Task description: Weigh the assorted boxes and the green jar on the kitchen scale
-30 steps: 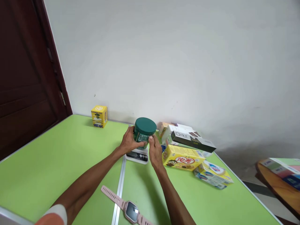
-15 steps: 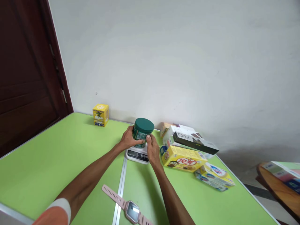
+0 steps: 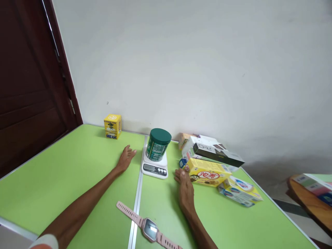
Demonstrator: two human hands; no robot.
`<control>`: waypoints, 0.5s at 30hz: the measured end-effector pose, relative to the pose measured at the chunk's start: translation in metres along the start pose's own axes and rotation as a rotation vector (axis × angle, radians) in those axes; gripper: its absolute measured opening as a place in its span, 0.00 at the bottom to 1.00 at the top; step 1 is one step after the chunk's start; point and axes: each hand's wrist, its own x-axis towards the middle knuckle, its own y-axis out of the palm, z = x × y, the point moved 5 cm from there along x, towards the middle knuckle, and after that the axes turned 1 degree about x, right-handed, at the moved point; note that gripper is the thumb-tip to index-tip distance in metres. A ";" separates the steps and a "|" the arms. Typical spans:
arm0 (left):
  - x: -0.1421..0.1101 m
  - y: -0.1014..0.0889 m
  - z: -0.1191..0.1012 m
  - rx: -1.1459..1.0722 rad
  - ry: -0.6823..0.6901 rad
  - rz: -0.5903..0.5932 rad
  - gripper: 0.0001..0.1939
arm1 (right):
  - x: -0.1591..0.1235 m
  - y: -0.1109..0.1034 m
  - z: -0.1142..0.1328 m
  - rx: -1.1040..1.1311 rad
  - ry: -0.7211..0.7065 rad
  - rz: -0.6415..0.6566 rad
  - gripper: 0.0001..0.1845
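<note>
A dark green jar (image 3: 158, 145) with a green lid stands upright on a small white kitchen scale (image 3: 155, 166) in the middle of the green table (image 3: 64, 173). To the left of the scale, my left hand (image 3: 126, 158) lies flat and open on the table and holds nothing. My right hand (image 3: 185, 188) rests on the table to the right of the scale with its fingers stretched out and empty. Its fingertips are close to a yellow snack box (image 3: 206, 172). Neither hand touches the jar.
A pink wristwatch (image 3: 147, 227) lies near the table's front edge. A small yellow box (image 3: 112, 126) stands at the back left by the wall. Several boxes, one white and black (image 3: 212, 151) and one blue and yellow (image 3: 240, 192), are heaped at the right. A dark door (image 3: 31, 86) is left.
Both hands have let go of the green jar and drawn back to the table on either side of the scale. The jar now stands alone on the scale.
</note>
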 end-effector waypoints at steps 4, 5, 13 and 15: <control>-0.007 -0.009 0.016 -0.100 -0.013 -0.087 0.38 | -0.002 -0.005 -0.005 0.034 0.126 0.029 0.45; -0.008 -0.009 0.016 -0.111 -0.009 -0.093 0.38 | -0.001 -0.005 -0.002 0.010 0.115 0.035 0.44; -0.016 0.000 0.008 -0.035 0.019 -0.069 0.37 | -0.003 0.006 0.013 -0.060 0.061 0.071 0.38; -0.014 0.011 -0.004 0.029 0.102 -0.063 0.41 | 0.002 0.019 0.020 -0.041 0.017 0.101 0.41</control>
